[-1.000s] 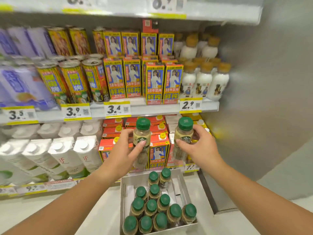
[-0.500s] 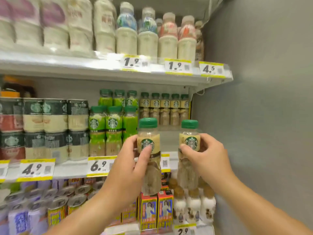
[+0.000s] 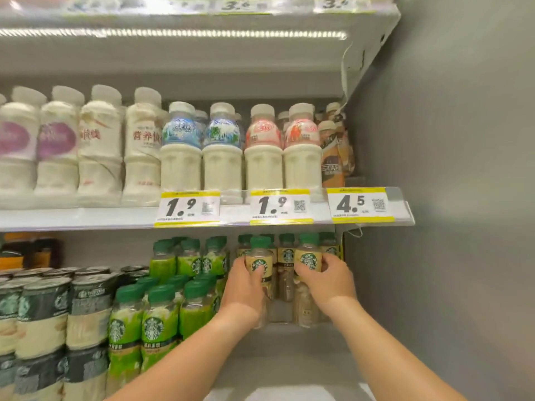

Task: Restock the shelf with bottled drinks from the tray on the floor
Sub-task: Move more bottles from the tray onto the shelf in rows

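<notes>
My left hand grips a green-capped coffee bottle with a cream label. My right hand holds a second such bottle. Both bottles are upright, deep in the right end of the shelf, just in front of a row of matching coffee bottles at the back. The lower parts of both held bottles are hidden by my fingers. The tray on the floor is out of view.
Green drink bottles stand left of my left hand, dark-labelled cans farther left. The shelf above carries white milk bottles and price tags. A grey side wall closes the shelf on the right.
Both hands have carried their bottles up from the tray and forward into the shelf's right end. The view has tilted up; the tray has dropped out of sight.
</notes>
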`<control>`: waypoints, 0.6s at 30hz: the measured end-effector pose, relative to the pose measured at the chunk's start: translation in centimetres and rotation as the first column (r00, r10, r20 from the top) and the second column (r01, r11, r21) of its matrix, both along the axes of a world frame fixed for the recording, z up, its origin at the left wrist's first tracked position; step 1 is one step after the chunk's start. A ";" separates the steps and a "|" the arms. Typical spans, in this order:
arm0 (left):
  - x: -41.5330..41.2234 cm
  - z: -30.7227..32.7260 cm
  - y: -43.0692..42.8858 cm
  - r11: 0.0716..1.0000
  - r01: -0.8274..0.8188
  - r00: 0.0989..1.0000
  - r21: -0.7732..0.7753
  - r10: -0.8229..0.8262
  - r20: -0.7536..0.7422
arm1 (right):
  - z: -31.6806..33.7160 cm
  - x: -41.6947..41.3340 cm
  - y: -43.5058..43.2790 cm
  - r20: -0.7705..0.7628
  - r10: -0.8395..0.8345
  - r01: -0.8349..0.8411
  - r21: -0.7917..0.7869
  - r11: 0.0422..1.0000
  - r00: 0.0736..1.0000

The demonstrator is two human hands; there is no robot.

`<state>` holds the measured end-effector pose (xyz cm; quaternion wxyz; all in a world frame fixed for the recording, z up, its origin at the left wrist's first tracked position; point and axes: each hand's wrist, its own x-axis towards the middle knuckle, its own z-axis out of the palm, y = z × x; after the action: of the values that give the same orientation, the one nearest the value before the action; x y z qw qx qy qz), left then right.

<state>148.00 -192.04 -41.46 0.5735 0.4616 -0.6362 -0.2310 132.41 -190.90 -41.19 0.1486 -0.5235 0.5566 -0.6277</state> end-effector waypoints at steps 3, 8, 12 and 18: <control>-0.1 0.1 -2.7 0.999 0.013 1.000 -0.049 -0.013 0.011 | -0.1 -0.8 -2.0 -0.037 0.031 -0.032 -0.023 0.999 0.999; -0.3 -0.7 -6.2 1.000 0.020 0.997 -0.015 -0.021 -0.074 | -0.6 -1.0 -5.4 -0.056 0.053 -0.051 0.027 0.998 0.997; -0.5 -1.1 -6.8 0.999 0.042 0.989 -0.030 -0.046 -0.143 | -1.3 -1.2 -6.6 -0.029 0.084 -0.083 0.034 0.996 0.996; -0.4 -2.6 -5.7 0.990 0.132 0.975 0.041 -0.122 -0.188 | -3.7 -1.4 -5.8 0.020 0.152 -0.153 0.085 0.985 0.988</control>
<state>147.62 -197.78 -44.09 0.6017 0.4115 -0.6020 -0.3258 131.01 -196.66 -44.88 0.2224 -0.5532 0.5404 -0.5937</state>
